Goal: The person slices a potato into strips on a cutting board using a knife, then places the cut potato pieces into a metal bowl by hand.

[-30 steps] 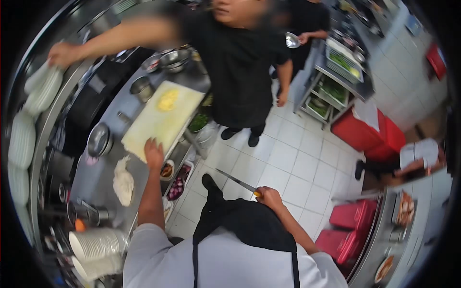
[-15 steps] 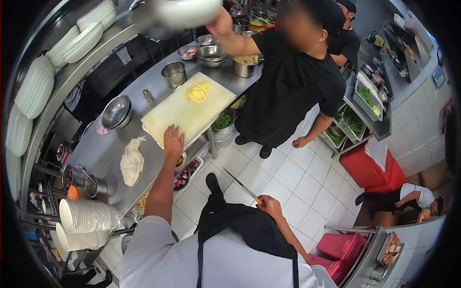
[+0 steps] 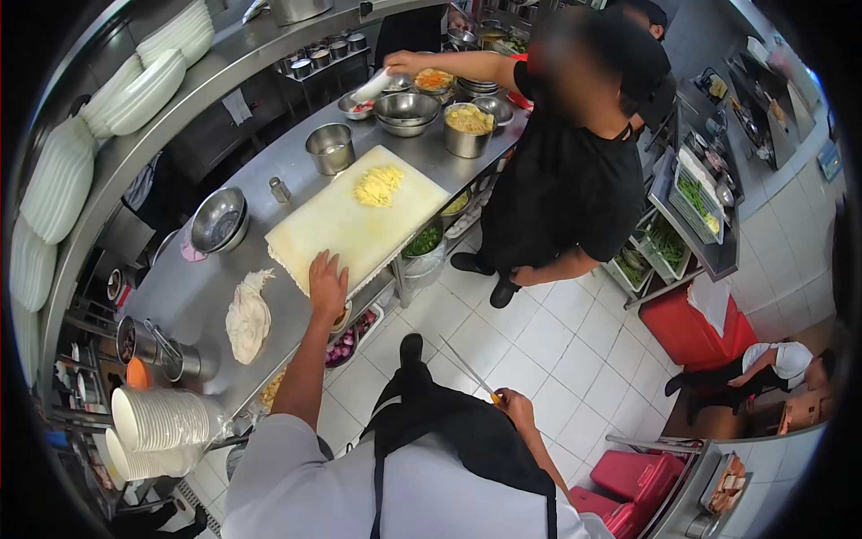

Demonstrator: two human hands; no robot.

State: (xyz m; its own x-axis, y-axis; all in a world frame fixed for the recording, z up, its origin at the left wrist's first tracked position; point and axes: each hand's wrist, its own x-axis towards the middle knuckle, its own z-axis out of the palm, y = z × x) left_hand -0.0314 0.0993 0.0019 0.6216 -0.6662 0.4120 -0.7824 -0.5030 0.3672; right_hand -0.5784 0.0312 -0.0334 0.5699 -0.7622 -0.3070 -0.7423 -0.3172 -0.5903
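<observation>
One knife (image 3: 470, 370) held low, one hand on the board (image 3: 341, 220)

Nearest us, our right hand (image 3: 515, 409) has its grip wrapped round the knife's yellow handle; the blade points forward over the tiled floor (image 3: 539, 341), probably to keep the edge clear of our body. Our left hand (image 3: 329, 280) lies loosely spread on the board's near corner, pinching nothing, perhaps to steady it. The board lies along the edge of the bench (image 3: 197, 287), within easy reach; yellow strips (image 3: 379, 185) sit heaped towards its far end, which seems to leave working room nearer us. On the metal bench, a pale cloth (image 3: 248, 319) and a bowl (image 3: 208, 216) rest apart from the board, while a shaker (image 3: 279, 189) and a pot (image 3: 334, 157) stand just beside it. Farther off, a co-worker (image 3: 557, 189) in black reaches across the bench. A red bin (image 3: 678, 328) stands beyond the floor tiles.
</observation>
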